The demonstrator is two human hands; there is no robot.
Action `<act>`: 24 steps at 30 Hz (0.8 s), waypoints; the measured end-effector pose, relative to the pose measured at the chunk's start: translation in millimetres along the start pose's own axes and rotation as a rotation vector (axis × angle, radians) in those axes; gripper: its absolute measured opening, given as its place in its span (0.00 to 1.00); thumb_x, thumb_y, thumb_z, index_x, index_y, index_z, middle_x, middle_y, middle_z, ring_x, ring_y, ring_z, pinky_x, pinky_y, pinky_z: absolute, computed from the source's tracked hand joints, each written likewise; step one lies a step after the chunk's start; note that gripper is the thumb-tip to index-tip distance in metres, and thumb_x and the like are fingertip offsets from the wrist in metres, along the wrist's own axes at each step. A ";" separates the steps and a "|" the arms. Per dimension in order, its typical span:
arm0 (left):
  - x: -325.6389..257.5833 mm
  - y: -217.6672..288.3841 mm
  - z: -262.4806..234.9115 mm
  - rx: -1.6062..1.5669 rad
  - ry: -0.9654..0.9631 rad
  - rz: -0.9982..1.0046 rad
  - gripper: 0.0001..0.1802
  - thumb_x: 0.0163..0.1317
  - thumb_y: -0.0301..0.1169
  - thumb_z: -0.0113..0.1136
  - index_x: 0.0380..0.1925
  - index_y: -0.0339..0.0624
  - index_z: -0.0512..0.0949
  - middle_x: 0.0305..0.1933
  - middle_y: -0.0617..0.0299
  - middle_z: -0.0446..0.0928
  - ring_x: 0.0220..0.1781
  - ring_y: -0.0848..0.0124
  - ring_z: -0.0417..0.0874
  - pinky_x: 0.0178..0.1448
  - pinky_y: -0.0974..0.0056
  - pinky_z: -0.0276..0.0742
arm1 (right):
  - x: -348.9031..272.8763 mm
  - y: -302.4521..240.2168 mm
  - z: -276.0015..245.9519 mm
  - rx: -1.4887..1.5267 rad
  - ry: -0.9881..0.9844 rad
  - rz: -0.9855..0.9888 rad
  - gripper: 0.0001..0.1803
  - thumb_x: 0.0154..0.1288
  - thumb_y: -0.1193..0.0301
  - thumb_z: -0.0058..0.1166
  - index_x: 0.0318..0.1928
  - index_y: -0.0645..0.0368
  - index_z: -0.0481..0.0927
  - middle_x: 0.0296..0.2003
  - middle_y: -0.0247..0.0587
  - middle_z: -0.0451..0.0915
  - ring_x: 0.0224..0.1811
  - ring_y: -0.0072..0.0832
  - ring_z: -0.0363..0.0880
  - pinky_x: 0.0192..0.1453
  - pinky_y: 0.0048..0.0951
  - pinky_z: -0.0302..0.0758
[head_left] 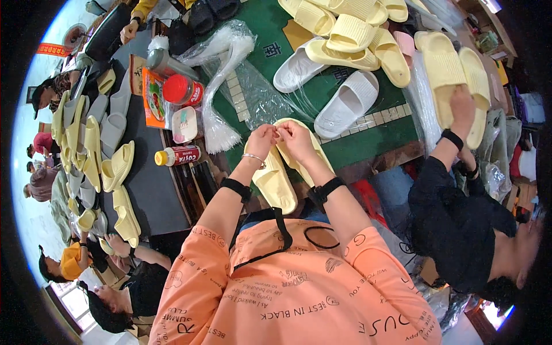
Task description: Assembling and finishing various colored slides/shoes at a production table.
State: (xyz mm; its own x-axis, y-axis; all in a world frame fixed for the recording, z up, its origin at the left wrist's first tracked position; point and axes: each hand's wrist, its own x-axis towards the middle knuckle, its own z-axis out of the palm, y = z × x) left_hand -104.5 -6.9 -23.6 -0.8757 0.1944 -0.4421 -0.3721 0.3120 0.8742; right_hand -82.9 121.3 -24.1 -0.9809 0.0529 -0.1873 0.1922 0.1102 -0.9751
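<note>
A pair of pale yellow slippers [277, 185] lies side by side at the near edge of the green table [368, 144], soles toward me. My left hand [261, 139], with a thin bracelet at the wrist, and my right hand [297, 141] meet at the pair's far end. Both hands pinch that far end, fingertips touching each other. Whatever small thing sits between the fingertips is too small to make out. Black bands wrap both my forearms.
Two white slippers [348, 103] and a heap of yellow slippers [351, 34] lie further back. Clear plastic bags [221, 86], a red-lidded jar [183, 90] and a bottle [177, 155] sit to the left. A person in black [460, 224] holds yellow slippers [454, 75] at right. More slippers cover a dark table [146, 190] at left.
</note>
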 end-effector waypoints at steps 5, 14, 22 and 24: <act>-3.5 3.1 -2.7 0.042 -0.006 -0.035 0.10 0.60 0.32 0.45 0.27 0.37 0.72 0.19 0.70 0.68 0.22 0.82 0.66 0.28 0.76 0.63 | -0.4 3.7 2.1 0.019 0.037 -0.053 0.06 0.55 0.73 0.48 0.32 0.62 0.74 0.23 0.42 0.77 0.24 0.25 0.74 0.31 0.24 0.70; -2.9 -9.9 -8.5 -0.482 0.135 -0.044 0.09 0.60 0.29 0.46 0.33 0.35 0.73 0.22 0.68 0.69 0.18 0.83 0.61 0.22 0.79 0.57 | -12.4 -7.5 0.8 -0.154 0.042 -0.002 0.06 0.55 0.71 0.50 0.29 0.62 0.74 0.17 0.33 0.74 0.19 0.15 0.69 0.23 0.19 0.65; -6.0 -3.3 -5.8 -0.453 0.147 -0.073 0.08 0.59 0.30 0.48 0.33 0.36 0.73 0.23 0.68 0.70 0.18 0.83 0.61 0.22 0.78 0.57 | -10.5 1.8 3.0 -0.155 0.020 -0.003 0.07 0.54 0.69 0.51 0.29 0.61 0.75 0.17 0.33 0.74 0.18 0.15 0.68 0.22 0.19 0.64; -6.8 -2.6 -6.5 -0.429 0.129 -0.074 0.09 0.59 0.30 0.48 0.34 0.36 0.72 0.23 0.69 0.69 0.19 0.83 0.62 0.23 0.78 0.58 | -10.5 0.9 2.5 -0.173 0.014 -0.002 0.07 0.54 0.69 0.51 0.29 0.61 0.75 0.18 0.33 0.75 0.18 0.15 0.68 0.22 0.20 0.64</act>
State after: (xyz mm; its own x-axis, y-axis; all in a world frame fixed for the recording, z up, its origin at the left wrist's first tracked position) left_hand -99.6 -15.1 -21.6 -0.8629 0.0598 -0.5018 -0.5054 -0.0980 0.8573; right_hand -72.5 118.4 -23.4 -0.9809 0.0664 -0.1828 0.1941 0.2798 -0.9402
